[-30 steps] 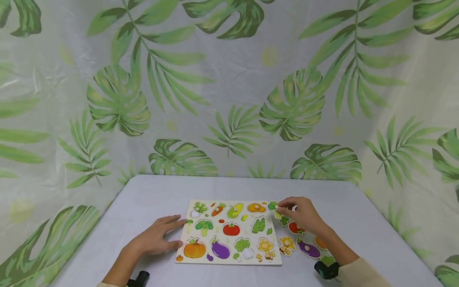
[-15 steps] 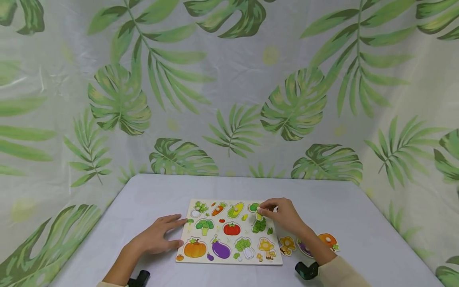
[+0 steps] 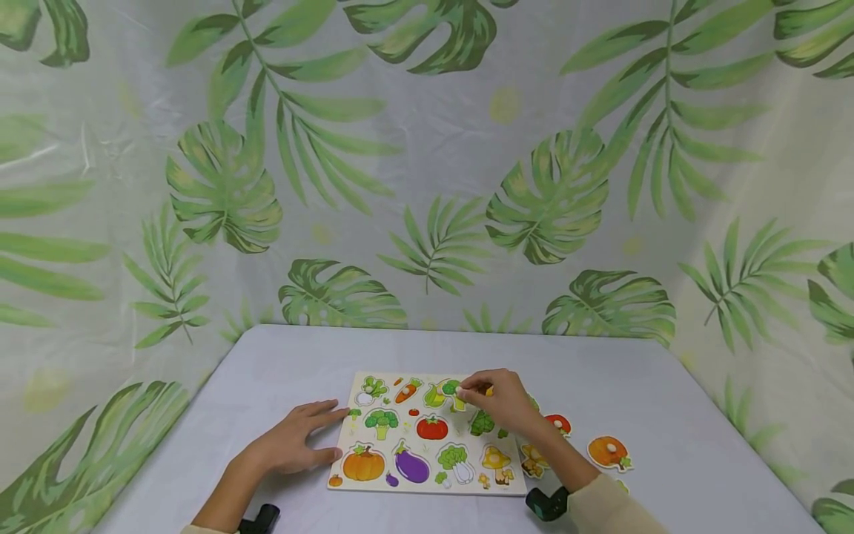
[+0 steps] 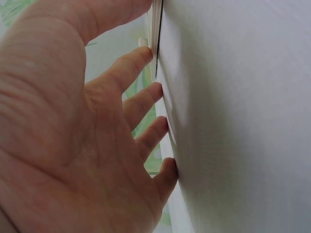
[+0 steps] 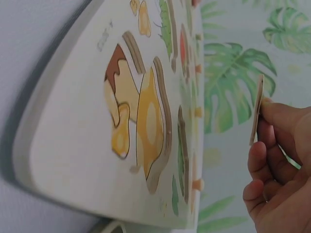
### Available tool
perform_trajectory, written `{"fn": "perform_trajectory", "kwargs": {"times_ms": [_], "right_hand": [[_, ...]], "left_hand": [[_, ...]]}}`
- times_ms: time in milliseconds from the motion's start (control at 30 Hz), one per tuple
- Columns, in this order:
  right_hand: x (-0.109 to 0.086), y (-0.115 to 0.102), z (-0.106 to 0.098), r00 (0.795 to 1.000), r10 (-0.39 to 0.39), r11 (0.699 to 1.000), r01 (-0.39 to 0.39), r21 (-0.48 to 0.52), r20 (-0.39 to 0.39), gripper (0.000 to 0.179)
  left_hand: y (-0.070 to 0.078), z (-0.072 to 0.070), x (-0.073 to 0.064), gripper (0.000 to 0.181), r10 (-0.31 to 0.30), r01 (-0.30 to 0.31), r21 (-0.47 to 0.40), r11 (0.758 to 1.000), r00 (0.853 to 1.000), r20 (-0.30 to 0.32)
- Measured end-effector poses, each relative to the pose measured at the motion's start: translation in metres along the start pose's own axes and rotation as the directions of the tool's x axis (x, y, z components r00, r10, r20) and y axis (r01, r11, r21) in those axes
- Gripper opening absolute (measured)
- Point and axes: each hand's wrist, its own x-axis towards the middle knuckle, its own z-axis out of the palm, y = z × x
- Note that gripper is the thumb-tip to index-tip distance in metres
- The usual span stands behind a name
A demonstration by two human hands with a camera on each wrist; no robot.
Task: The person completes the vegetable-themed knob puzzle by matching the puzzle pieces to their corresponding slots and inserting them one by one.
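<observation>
A wooden vegetable puzzle board point(image 3: 407, 426) lies on the white-covered table. My left hand point(image 3: 290, 439) rests at its left edge, fingers spread; in the left wrist view the thumb and a fingertip meet the board's side point(image 4: 156, 29). Between thumb and fingers, my right hand point(image 3: 500, 400) pinches a broccoli puzzle piece point(image 3: 452, 391) over the board's top row, overlapping the corn piece point(image 3: 434, 394). The right wrist view shows that thin piece edge-on point(image 5: 257, 109), raised off the board face. A carrot piece point(image 3: 408, 391) with a knob sits left of the corn.
Loose pieces lie right of the board: a pumpkin point(image 3: 608, 452), a tomato point(image 3: 559, 423) and a mushroom point(image 3: 532, 463), partly covered by the right forearm. Leaf-patterned sheeting point(image 3: 427, 148) hangs behind the table.
My right hand has carried the broccoli piece leftward from the loose pieces, across the board's top right corner, to above the corn. The left hand has stayed at the board's edge.
</observation>
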Motion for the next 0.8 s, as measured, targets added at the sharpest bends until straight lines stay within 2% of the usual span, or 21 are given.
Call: {"fn": "perform_trajectory", "kwargs": {"times_ms": [233, 367, 633, 800], "right_hand": [[0.002, -0.008, 0.011, 1.0, -0.006, 0.999, 0.005, 0.043, 0.021, 0.013], [0.005, -0.012, 0.019, 0.999, -0.028, 0.999, 0.028, 0.027, 0.023, 0.012], [0.008, -0.022, 0.036, 0.999, -0.021, 1.0, 0.02, 0.017, 0.034, 0.012], [0.011, -0.027, 0.046, 0.997, -0.059, 0.998, 0.058, 0.01, 0.059, 0.01]], "left_hand": [[-0.001, 0.001, 0.0, 0.072, -0.001, 0.001, 0.006, 1.0, 1.0, 0.002], [-0.002, 0.002, 0.0, 0.072, -0.001, 0.001, 0.007, 1.0, 1.0, 0.001], [-0.001, 0.002, 0.0, 0.072, -0.005, 0.005, 0.0, 1.0, 1.0, 0.004], [-0.001, 0.001, 0.001, 0.072, 0.006, -0.006, 0.013, 1.0, 1.0, -0.003]]}}
